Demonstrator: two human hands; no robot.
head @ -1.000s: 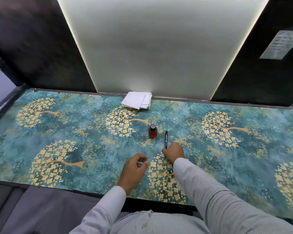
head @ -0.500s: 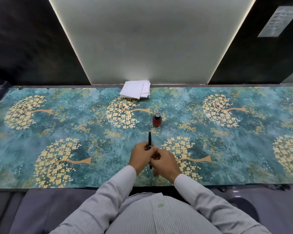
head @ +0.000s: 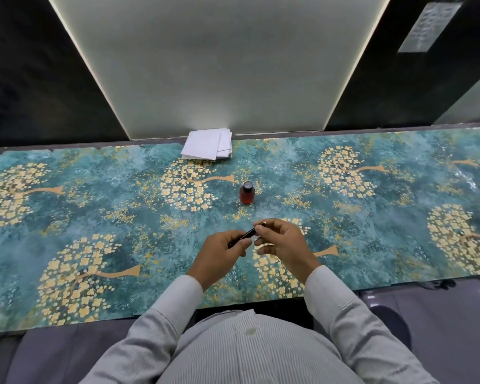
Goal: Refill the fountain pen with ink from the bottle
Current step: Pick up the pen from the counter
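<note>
Above the bench (head: 67,189), the left hand (head: 219,253) and right hand (head: 283,245) both pinch the black fountain pen (head: 249,233), seemingly still capped. Beyond stands the capped red ink bottle (head: 247,193), then white papers (head: 208,144).

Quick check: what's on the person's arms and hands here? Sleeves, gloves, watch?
Both hands, left hand and right hand, are bare: no gloves or rings visible. Long light-grey finely striped shirt sleeves with plain buttoned-style cuffs reach both wrists. No watch shows; a cuff could hide one.
</note>
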